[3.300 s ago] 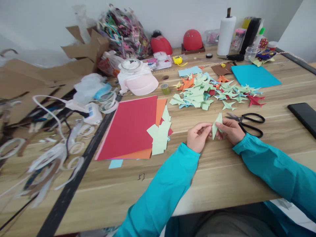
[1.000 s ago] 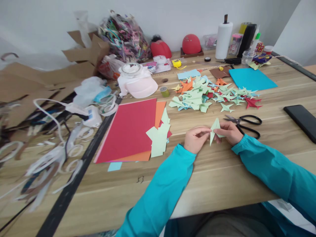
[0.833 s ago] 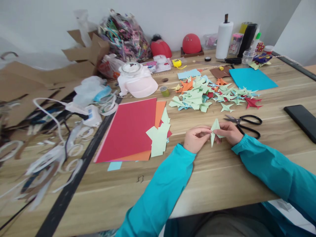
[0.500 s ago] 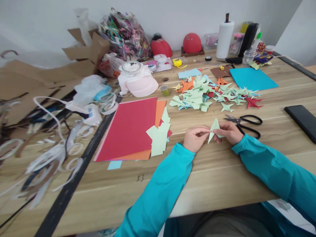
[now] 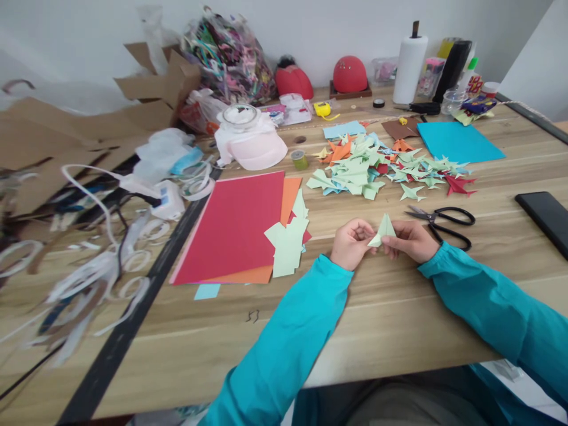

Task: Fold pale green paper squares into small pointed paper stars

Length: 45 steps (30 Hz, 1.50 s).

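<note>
A small pale green folded paper piece (image 5: 382,229) is pinched between my two hands just above the wooden table (image 5: 381,313). My left hand (image 5: 352,242) grips its lower left corner with curled fingers. My right hand (image 5: 410,239) holds its right side, fingers closed on the paper. Both arms wear teal sleeves. Black scissors (image 5: 444,221) lie just right of my right hand.
A heap of folded paper shapes (image 5: 377,167) in green, orange and red lies beyond my hands. Red and orange sheets (image 5: 237,225) with pale green squares (image 5: 288,244) sit to the left. A phone (image 5: 545,216) lies at the right edge. Tape rolls, cardboard and clutter crowd the left.
The long lower point of the green paper has been folded up, so the piece is now shorter and more compact. My hands stay in the same spot.
</note>
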Each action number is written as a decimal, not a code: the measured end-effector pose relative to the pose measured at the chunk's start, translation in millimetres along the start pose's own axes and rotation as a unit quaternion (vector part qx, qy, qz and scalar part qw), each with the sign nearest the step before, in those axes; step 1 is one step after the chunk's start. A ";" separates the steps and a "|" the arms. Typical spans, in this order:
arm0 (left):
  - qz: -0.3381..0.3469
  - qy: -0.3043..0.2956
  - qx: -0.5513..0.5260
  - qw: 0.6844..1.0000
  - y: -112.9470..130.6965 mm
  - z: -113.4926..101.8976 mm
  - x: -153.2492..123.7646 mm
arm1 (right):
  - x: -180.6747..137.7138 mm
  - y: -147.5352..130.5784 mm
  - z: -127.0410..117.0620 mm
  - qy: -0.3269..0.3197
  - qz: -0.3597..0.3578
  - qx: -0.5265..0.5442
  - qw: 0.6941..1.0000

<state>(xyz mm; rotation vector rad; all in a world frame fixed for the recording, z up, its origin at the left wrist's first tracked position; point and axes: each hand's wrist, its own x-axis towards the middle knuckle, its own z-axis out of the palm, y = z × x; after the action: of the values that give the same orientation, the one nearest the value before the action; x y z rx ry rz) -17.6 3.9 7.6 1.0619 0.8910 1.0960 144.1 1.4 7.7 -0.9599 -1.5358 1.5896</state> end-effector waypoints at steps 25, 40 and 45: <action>-0.038 -0.023 -0.022 0.999 -2.8 -2.8 0.9 | -1.2 -2.8 1.7 0.015 0.034 -0.022 0.999; -0.012 -0.012 0.036 0.999 -2.6 0.6 -1.8 | -1.8 -4.7 2.8 0.008 0.036 -0.029 0.999; -0.025 -0.033 0.060 0.997 -1.6 0.3 -3.2 | -1.1 -1.6 2.7 -0.008 0.029 -0.034 0.999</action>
<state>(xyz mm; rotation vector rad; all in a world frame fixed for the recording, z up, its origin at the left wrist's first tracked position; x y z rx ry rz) -17.7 0.5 6.4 1.1627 0.9334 0.9707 142.3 -0.9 9.4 -1.0399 -1.5949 1.5963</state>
